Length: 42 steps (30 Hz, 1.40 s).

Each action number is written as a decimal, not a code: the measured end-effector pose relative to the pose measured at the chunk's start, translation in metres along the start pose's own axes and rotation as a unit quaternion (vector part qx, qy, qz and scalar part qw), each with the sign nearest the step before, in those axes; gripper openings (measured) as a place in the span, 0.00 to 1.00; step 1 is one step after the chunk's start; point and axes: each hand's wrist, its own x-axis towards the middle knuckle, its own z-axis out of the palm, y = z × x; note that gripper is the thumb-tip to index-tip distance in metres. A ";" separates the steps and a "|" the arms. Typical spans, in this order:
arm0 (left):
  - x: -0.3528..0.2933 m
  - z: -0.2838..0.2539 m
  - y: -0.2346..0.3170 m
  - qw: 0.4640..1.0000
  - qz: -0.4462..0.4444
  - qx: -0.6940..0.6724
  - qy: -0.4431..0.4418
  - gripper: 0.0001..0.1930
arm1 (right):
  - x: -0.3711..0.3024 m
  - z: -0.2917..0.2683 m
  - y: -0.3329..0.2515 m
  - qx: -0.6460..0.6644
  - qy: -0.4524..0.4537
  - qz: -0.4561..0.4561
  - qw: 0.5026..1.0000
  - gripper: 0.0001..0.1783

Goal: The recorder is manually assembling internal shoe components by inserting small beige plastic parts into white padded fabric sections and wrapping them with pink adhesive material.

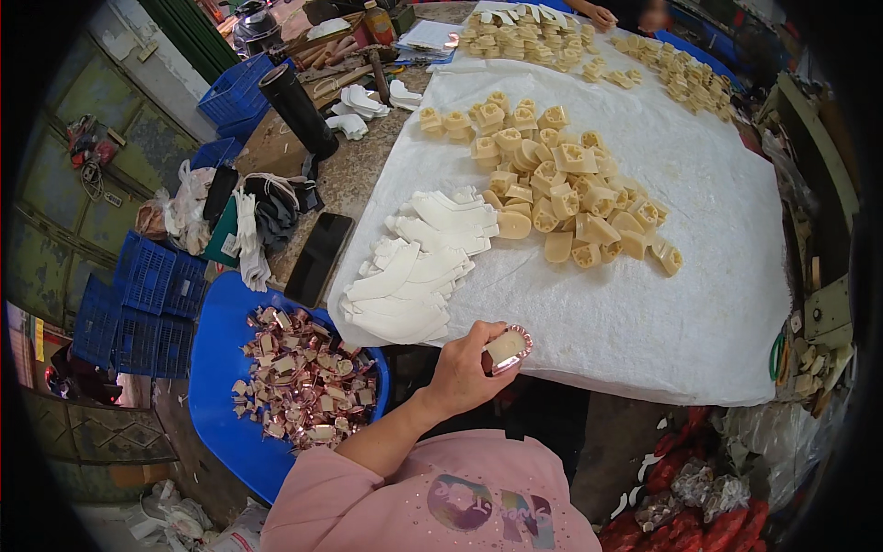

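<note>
My left hand (464, 368) is closed round a small beige plastic part with a shiny rose-coloured metallic rim (505, 350), held just off the front edge of the white-covered table. Its fingers wrap the far and left sides of the part. Just beyond the hand lies a pile of flat white curved pieces (414, 276). Farther right is a heap of cream plastic parts (561, 184) with hollow ends. To the left of my forearm, a blue tub (216, 368) holds many rose metallic parts with beige faces (303, 377). My right hand is not in view.
A black phone (319, 259), white gloves (248, 239) and a dark cylinder (299, 110) lie or stand on the table's left side. More cream parts (524, 41) are at the far end, near another person's hand (602, 17). Blue crates (147, 276) stand left; red bags (685, 524) lie lower right.
</note>
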 end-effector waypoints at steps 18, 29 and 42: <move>-0.013 -0.019 0.000 0.998 -0.044 0.020 0.037 0.24 | 0.032 -0.013 -0.014 -0.035 -0.008 -0.039 0.999 0.07; -0.013 -0.024 0.005 0.998 -0.044 0.018 0.042 0.24 | 0.035 -0.016 -0.017 -0.052 -0.004 -0.050 0.997 0.08; -0.045 -0.063 -0.024 0.982 -0.099 0.025 0.160 0.22 | -0.008 -0.048 -0.026 -0.125 -0.001 -0.017 0.992 0.08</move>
